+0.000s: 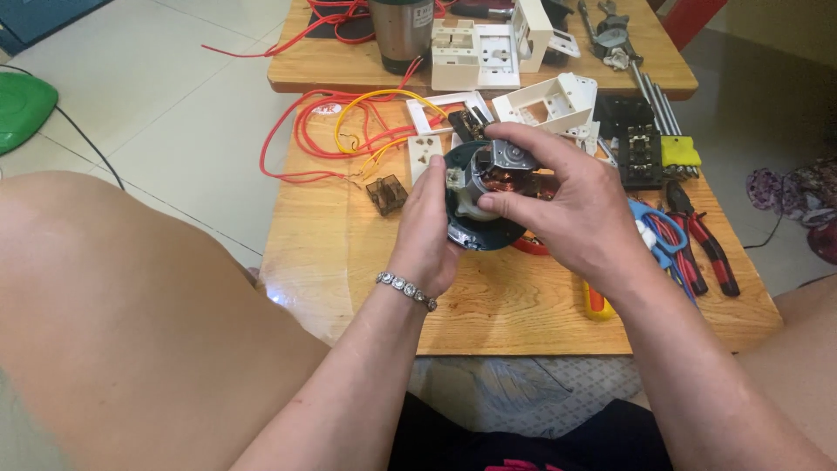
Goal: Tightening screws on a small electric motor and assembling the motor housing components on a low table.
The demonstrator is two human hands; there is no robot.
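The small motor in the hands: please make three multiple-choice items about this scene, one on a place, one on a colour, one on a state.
1. Where are the red-handled pliers?
A. right part of the table
B. on the floor
C. in the left hand

2. What colour is the looped wire beside the red wires?
A. blue
B. yellow
C. black

3. How is the small motor held?
A. lying untouched
B. by one hand
C. by both hands

Answers: 1 A, they lie past the right hand. 2 B, the loop is yellow. 3 C, the left hand grips it too.

Red wires [301,131], perhaps dark-teal motor housing [466,228]
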